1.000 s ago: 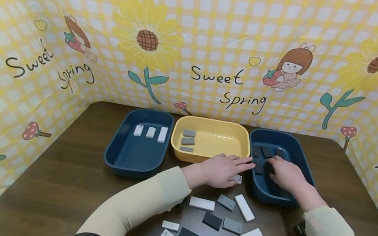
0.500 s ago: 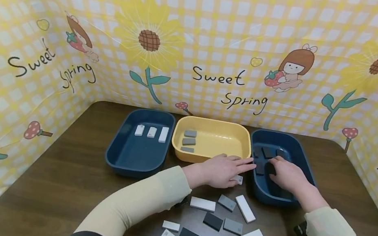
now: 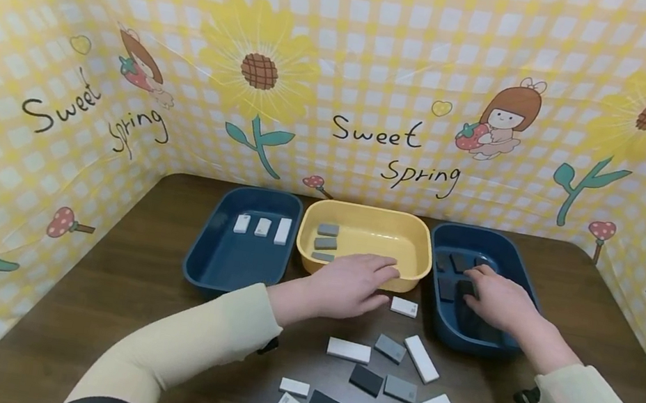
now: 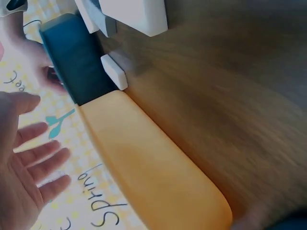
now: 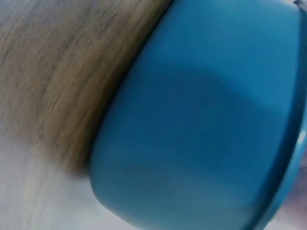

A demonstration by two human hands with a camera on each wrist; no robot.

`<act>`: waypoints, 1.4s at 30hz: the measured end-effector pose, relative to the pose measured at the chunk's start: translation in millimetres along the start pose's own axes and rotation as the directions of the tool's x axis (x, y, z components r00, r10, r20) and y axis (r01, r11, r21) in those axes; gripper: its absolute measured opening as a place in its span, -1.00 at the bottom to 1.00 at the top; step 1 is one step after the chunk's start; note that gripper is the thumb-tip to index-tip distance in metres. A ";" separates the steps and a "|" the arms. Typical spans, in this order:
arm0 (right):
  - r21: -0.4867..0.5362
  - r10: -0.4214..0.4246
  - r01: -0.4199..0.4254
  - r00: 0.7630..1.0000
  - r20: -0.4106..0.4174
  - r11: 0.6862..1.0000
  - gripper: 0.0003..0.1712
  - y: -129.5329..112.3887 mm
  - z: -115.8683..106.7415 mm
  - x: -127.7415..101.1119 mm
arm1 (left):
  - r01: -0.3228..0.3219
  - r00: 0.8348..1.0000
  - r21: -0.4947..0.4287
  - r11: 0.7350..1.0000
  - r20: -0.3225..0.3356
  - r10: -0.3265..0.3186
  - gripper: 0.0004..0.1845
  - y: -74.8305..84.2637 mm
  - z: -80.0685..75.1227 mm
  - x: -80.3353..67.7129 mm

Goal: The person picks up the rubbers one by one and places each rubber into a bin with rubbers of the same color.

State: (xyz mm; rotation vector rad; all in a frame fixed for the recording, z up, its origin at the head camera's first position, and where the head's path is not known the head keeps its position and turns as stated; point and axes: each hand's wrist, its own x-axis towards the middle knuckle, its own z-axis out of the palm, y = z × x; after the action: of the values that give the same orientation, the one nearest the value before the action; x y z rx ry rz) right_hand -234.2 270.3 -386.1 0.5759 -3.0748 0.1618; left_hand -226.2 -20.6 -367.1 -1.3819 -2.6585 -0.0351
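Note:
In the head view my left hand (image 3: 350,287) hovers at the front wall of the yellow bin (image 3: 362,276), fingers loosely extended and holding nothing. The left wrist view also shows this hand (image 4: 29,167) with its fingers spread. A small white block (image 3: 404,307) lies on the table just right of its fingertips. My right hand (image 3: 498,300) reaches into the right blue bin (image 3: 447,337), where its thumb and fingers pinch a flat black block (image 3: 465,289). Several other black blocks (image 3: 445,289) lie in that bin beside it. In the right wrist view the bin's wall (image 5: 192,120) hides most of this hand.
The left blue bin (image 3: 233,265) holds a row of white blocks (image 3: 262,227). Grey blocks (image 3: 325,243) line the yellow bin's left side. Several white, grey and black blocks (image 3: 366,380) lie scattered on the brown table (image 3: 91,306). A patterned cloth (image 3: 346,57) hangs behind.
My left hand has drawn back to the left, off the white block and away from the right bin's rim. The right hand stays in the right bin, with little movement.

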 end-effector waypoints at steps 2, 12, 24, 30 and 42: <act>-0.001 -0.007 0.007 1.000 -0.002 1.000 -0.49 -2.8 -2.4 -2.1 | 0.054 0.998 -0.014 0.998 -0.017 -0.054 -0.60 0.4 -4.5 -10.2; -0.018 -0.040 0.039 0.997 -0.070 0.999 -0.48 -13.0 -8.8 -10.7 | 0.265 0.962 0.050 0.963 0.049 -0.267 -0.58 21.3 -0.6 -37.6; -0.009 -0.114 0.114 0.980 -0.164 0.993 -0.52 -39.6 -3.8 -26.8 | 0.352 0.865 0.197 0.915 0.304 -0.399 -0.24 43.5 25.0 -32.3; 0.016 -0.087 0.092 0.978 -0.188 0.996 -0.59 -52.4 0.3 -38.0 | 0.347 0.858 0.223 0.911 0.316 -0.404 -0.23 47.8 30.5 -30.8; -0.024 -0.091 0.088 0.974 -0.207 0.996 -0.81 -60.6 10.7 -44.8 | 0.362 0.858 0.246 0.899 0.288 -0.424 -0.20 47.8 35.6 -28.3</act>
State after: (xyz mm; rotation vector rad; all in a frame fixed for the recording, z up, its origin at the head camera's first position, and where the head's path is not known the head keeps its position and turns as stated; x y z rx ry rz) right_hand -170.4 229.2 -392.0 0.6504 -2.8397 0.1858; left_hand -175.4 -13.0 -408.4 -0.8238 -3.0865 0.4306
